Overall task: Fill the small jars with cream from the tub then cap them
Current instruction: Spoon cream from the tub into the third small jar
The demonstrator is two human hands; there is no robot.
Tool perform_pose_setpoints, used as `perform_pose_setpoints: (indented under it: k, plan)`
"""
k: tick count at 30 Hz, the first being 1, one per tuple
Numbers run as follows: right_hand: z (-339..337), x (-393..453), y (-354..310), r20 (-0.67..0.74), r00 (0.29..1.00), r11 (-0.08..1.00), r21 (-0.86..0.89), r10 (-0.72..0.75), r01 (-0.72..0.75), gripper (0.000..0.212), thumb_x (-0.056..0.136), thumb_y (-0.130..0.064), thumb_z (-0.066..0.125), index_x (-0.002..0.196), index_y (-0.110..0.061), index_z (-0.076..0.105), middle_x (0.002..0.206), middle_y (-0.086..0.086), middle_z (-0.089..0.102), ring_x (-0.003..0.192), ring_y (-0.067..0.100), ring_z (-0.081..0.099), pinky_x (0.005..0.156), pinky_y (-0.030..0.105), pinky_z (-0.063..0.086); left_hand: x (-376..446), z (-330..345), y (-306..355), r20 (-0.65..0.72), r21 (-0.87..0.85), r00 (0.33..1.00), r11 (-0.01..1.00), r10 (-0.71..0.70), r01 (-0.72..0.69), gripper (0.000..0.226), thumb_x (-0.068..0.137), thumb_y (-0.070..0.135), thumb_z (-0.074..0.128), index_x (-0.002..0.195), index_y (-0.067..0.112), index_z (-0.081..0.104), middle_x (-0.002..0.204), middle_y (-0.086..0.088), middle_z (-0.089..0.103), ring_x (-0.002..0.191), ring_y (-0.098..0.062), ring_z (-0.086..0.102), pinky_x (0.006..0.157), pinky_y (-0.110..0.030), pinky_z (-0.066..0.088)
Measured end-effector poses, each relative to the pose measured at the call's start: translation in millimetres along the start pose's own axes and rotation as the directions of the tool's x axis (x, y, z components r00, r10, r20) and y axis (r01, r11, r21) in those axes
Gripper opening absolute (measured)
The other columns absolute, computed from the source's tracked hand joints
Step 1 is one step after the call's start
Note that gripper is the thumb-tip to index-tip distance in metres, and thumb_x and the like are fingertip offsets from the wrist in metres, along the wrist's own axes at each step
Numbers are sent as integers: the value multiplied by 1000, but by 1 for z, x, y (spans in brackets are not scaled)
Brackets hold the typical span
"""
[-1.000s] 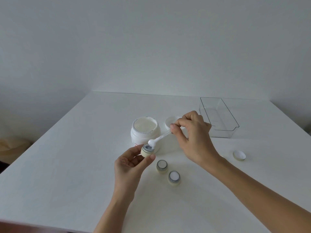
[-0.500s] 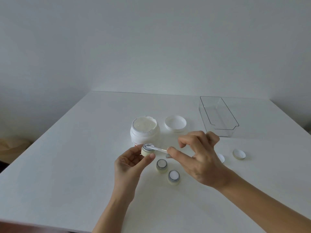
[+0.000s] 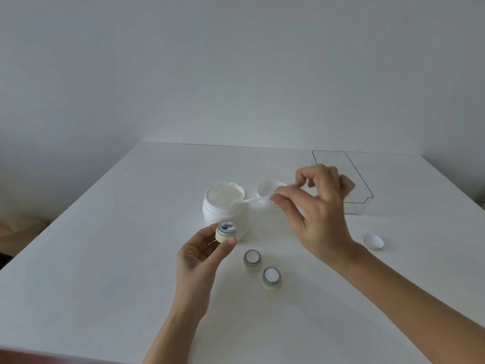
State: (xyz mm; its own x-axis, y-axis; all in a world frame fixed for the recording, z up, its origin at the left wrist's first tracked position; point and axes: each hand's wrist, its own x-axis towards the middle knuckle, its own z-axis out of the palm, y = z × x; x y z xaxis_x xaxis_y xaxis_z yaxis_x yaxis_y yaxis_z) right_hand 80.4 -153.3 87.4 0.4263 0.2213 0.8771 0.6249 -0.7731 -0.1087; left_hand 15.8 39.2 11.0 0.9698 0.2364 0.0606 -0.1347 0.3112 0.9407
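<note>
My left hand [image 3: 202,256] holds a small cream-coloured jar [image 3: 226,231] upright, just in front of the open white cream tub [image 3: 225,206]; a dab of cream shows in the jar's mouth. My right hand [image 3: 319,214] pinches a small white spatula [image 3: 253,200] whose tip rests on the tub's right rim. Two more small jars stand uncapped on the table: one [image 3: 252,260] in the middle, one [image 3: 271,277] nearer me, both with white cream inside.
The tub's white lid [image 3: 266,189] lies upside down behind my right hand. A clear plastic tray [image 3: 359,187] sits at the back right. A small white cap [image 3: 373,241] lies at the right. The white table [image 3: 105,258] meets a plain wall behind.
My right hand lifted the spatula off the held jar and carried it back to the tub's rim. The left hand with the jar stayed in place.
</note>
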Motion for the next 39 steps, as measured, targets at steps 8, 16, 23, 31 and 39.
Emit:
perform_pose_setpoints:
  k: [8, 16, 23, 31, 39]
  plan:
    - [54, 43, -17, 396, 908, 986, 34, 139, -166, 15, 81, -38, 70, 77, -25, 76, 90, -6, 41, 97, 20, 43, 75, 25, 8, -2, 3, 0, 87, 40, 996, 999, -35, 32, 40, 71, 30, 77, 109, 18, 74, 109, -7, 76, 106, -21, 71, 92, -30, 54]
    - [89, 50, -23, 573, 799, 974, 3, 183, -225, 20, 90, -38, 59, 90, -24, 73, 102, 0, 43, 104, 23, 40, 75, 29, 11, -2, 5, 1, 61, -55, 996, 996, -68, 71, 37, 68, 25, 81, 102, 16, 71, 103, -13, 76, 97, -31, 74, 75, -24, 58]
    - [81, 54, -14, 703, 672, 941, 11, 233, -338, 27, 92, -37, 56, 83, -16, 72, 105, 4, 48, 106, 26, 44, 81, 33, 21, -2, 5, 2, 70, -9, 996, 998, -58, 59, 38, 71, 34, 78, 106, 20, 75, 109, -9, 76, 95, -26, 75, 74, -22, 56]
    - [73, 54, 5, 674, 569, 793, -40, 471, -608, 37, 95, -35, 51, 84, -7, 72, 100, 4, 68, 108, 28, 51, 79, 35, 23, -2, 3, 3, 101, 30, 993, 998, -57, 54, 44, 65, 29, 83, 108, 23, 75, 106, -4, 77, 95, -23, 75, 80, -22, 56]
    - [66, 48, 14, 668, 456, 597, 23, 588, -802, 32, 94, -32, 52, 72, -15, 68, 93, -2, 73, 106, 27, 57, 85, 33, 25, -1, 4, 2, 42, -11, 998, 999, -49, 49, 39, 60, 27, 84, 98, 22, 77, 102, -3, 77, 87, -23, 76, 72, -22, 57]
